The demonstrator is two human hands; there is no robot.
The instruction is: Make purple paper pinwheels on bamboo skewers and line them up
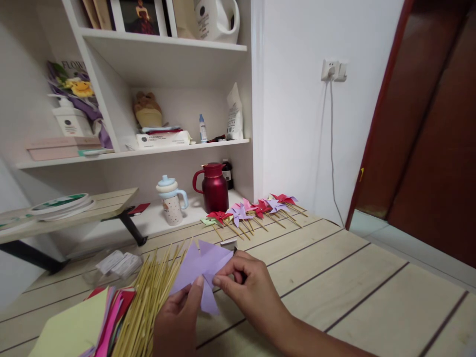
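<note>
Right hand: your right hand (247, 285) comes in from the lower right, forearm running off the bottom edge, fingers curled and thumb and forefinger pinched together on the lilac paper pinwheel (204, 270) at its middle fold.
Left hand: your left hand (178, 317) rises from the bottom edge, palm turned toward you, thumb tip pressed against the same paper from below, so both hands are closed on it.
Pinwheel: it sits between your two hands, held just above the table, its pointed flaps spreading up and to the left and one flap hanging down between the thumbs.
Left of the hands: a bundle of bamboo sticks (148, 297) lies just beside your left hand, fanning upward; the paper overlaps its tips. Beyond the sticks a stack of coloured paper sheets (89, 322) reaches the lower left corner.
Right of the hands: the wooden table (353, 287) is bare plank out to its far right edge, so you have open room there.
Ahead: a row of finished pinwheels (256, 210) in red, pink and lilac lies along the back edge of the table, well apart from your hands.
Further back: a red jug (213, 188) and a spouted cup (171, 201) stand on the low white ledge under the shelves.
</note>
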